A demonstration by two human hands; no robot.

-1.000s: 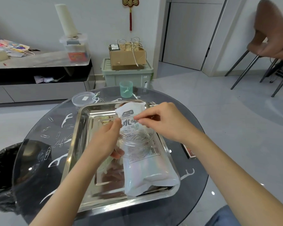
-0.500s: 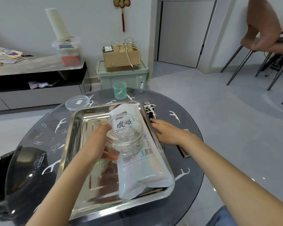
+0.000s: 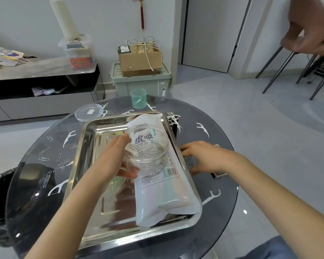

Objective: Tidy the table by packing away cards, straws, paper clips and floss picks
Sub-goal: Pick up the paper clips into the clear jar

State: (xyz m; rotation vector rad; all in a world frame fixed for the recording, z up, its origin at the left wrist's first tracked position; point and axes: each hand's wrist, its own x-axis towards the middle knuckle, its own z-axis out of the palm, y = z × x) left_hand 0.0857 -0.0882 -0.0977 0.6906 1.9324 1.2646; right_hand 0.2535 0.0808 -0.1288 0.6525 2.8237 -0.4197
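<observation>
My left hand (image 3: 118,161) gripping clear jar (image 3: 148,146) of paper clips (image 3: 146,149) above steel tray (image 3: 94,146); my right hand (image 3: 204,157) lying spread on glass table (image 3: 223,212) right of tray, fingertips over loose clips; floss picks (image 3: 202,128) scattered around.

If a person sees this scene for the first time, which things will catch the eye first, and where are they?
The shiny steel tray in the middle of the round dark table stands out first, with a white pouch lying along its right side. Above the pouch, the left hand holds a clear jar with paper clips inside. White floss picks lie scattered on the table around the tray, while the right hand reaches down just right of it.
</observation>
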